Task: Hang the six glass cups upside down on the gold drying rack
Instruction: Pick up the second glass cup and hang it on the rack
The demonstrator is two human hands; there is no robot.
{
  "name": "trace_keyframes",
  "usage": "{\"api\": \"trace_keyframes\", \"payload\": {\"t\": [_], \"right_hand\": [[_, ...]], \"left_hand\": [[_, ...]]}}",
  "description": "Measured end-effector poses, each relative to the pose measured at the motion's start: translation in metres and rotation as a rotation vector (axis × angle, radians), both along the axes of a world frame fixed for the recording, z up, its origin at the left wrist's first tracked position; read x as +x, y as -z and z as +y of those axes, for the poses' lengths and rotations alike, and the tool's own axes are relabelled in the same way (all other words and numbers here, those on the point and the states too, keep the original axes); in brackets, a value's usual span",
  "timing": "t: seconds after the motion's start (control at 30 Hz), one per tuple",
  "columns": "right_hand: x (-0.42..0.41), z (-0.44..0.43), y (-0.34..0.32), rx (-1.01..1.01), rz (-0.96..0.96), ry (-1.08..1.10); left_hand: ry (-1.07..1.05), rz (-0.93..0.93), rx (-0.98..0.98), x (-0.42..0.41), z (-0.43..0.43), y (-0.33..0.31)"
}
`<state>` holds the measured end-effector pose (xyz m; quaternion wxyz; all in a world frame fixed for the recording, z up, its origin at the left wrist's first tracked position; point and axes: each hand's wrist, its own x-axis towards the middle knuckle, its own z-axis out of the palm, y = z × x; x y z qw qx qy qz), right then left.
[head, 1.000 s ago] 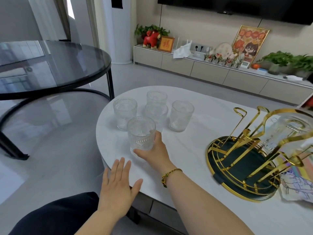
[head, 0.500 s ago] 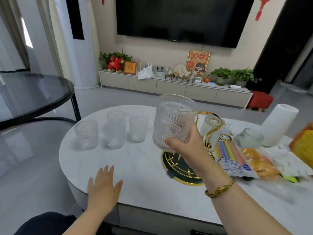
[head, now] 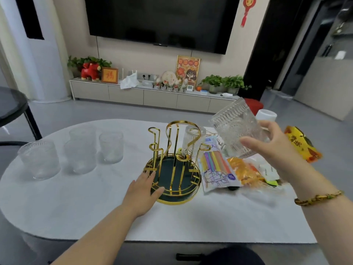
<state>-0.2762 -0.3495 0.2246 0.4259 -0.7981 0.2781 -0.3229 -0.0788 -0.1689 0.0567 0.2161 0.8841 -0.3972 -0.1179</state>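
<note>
Currently the right hand (head: 275, 144) holds one embossed glass cup (head: 237, 129) in the air, above and to the right of the gold drying rack (head: 172, 159). Thumb and fingers wrap the ribbed, patterned wall, and the cup is tilted. The left hand (head: 143, 190) lies flat with fingers spread, grasping nothing, its fingertips touching the rack's round rim. The rack consists of bent gold wire prongs rising from a circular dark green tray with a gold wire border. One clear cup (head: 191, 144) sits inverted on a prong at the rack's far right side. Four further cups (head: 110, 147) stand upright on the white oval table (head: 76, 203), left of the rack; these appear blurred. Glossy printed plastic packets (head: 215, 165) lie just right of the rack.
</note>
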Motion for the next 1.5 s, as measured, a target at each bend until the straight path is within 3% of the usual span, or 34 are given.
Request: {"api": "trace_keyframes", "payload": {"t": [0.23,0.4,0.53,0.93,1.5], "right_hand": [[-0.001,-0.019,-0.002,0.060,0.094,0.011],[0.013,-0.028,-0.005,-0.046,0.243,-0.011],[0.028,-0.023,-0.005,-0.287,0.414,-0.029],[0.081,-0.019,0.013,-0.433,0.525,-0.170],[0.095,-0.018,0.053,-0.354,0.614,-0.210]], "left_hand": [[-0.011,-0.021,-0.033,0.000,-0.011,0.026],[-0.003,-0.071,-0.084,0.000,-0.009,0.036],[0.030,-0.094,-0.088,0.004,-0.003,0.044],[0.049,-0.113,-0.096,0.009,0.001,0.049],[0.062,-0.134,-0.036,0.007,0.001,0.045]]}}
